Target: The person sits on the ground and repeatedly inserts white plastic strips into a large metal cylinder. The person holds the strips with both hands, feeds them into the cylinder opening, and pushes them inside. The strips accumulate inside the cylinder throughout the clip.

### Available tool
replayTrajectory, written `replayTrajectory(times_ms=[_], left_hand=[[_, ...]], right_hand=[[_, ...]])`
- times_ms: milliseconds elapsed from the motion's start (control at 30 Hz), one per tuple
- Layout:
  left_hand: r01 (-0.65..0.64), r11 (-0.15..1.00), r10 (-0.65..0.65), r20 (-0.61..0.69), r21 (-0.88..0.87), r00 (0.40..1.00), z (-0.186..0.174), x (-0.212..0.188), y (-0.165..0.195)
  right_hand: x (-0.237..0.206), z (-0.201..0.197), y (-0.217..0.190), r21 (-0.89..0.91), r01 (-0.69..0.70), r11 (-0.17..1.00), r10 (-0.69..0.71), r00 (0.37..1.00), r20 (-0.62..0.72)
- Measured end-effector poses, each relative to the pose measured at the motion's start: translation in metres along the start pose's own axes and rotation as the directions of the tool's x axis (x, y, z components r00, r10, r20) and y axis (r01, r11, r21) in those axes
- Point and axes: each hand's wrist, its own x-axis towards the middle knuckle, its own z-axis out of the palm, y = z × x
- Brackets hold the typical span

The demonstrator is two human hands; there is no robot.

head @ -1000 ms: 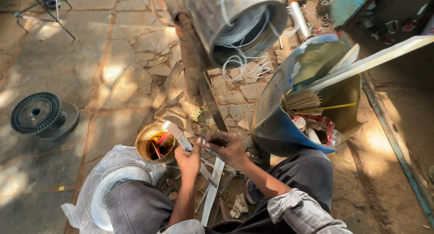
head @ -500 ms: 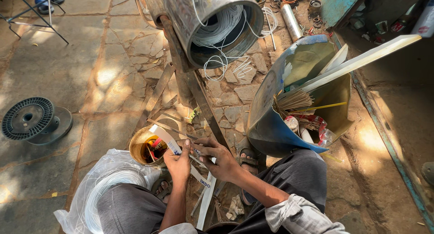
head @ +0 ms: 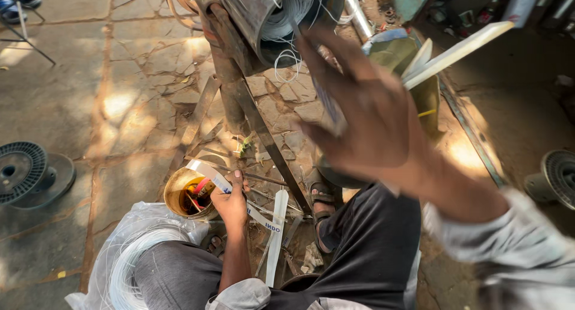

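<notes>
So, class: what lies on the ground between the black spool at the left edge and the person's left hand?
In the head view, a round yellow tin of small items lies between the black spool and the left hand; the rest is stone paving.

Low in the frame, the left hand (head: 230,199) grips a white strip (head: 224,187) beside a tin (head: 187,194). The right hand (head: 365,115), blurred, is raised at centre right, before a wire drum (head: 281,14). A black spool (head: 21,169) lies at far left.
</notes>
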Motion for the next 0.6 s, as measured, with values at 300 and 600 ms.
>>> replayTrajectory(times_ms=[300, 600], left_hand=[[0.080, 0.994, -0.082, -0.020, -0.077, 0.996, -0.012, -0.001, -0.005], [0.131, 0.983, -0.125, 0.052, -0.132, 0.991, -0.008, -0.001, -0.014]], right_hand=[[0.085, -0.011, -0.003, -0.283, 0.078, 0.956, 0.009, 0.956, 0.293], [0.087, 0.001, 0.008, -0.420, 0.094, 0.902, 0.111, 0.891, 0.439]])
